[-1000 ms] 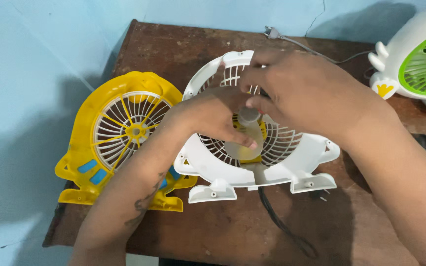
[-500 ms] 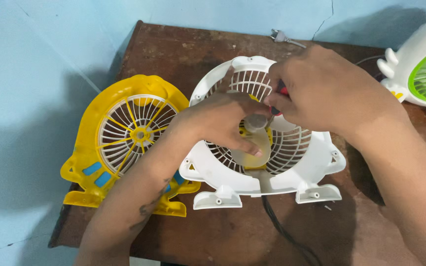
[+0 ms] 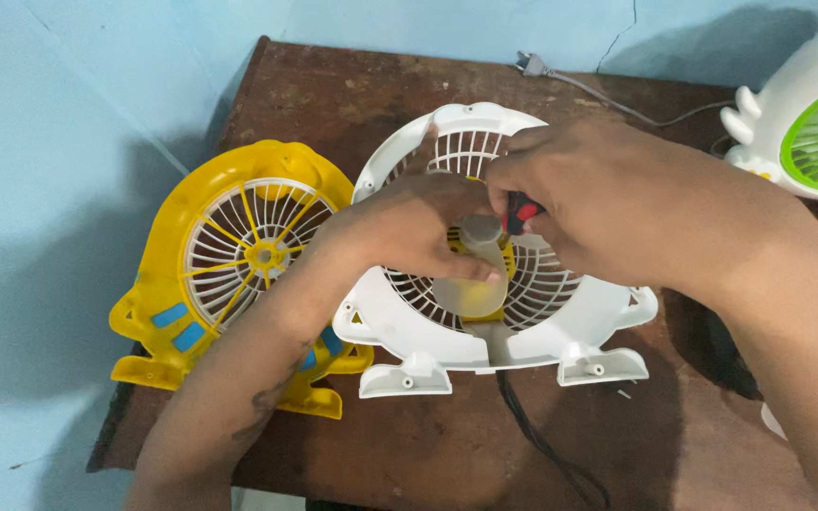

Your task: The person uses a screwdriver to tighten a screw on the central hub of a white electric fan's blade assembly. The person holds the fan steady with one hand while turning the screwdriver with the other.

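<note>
Centrally, white fan housing (image 3: 485,322) lies flat on table (image 3: 352,85); judged light, brittle grille. Left hand (image 3: 409,232) clamps motor hub (image 3: 471,284); right hand (image 3: 608,203) at 3 o'clock grips red-handled screwdriver (image 3: 516,210). Hold by rim.

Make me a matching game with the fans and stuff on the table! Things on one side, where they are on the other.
Things:
1. yellow fan housing
2. white fan housing
3. green and white fan
4. plug

Places:
A. at the right edge
B. under both hands
C. at the left edge of the table
D. at the far edge of the table

Pairs: 1-C, 2-B, 3-A, 4-D
</note>
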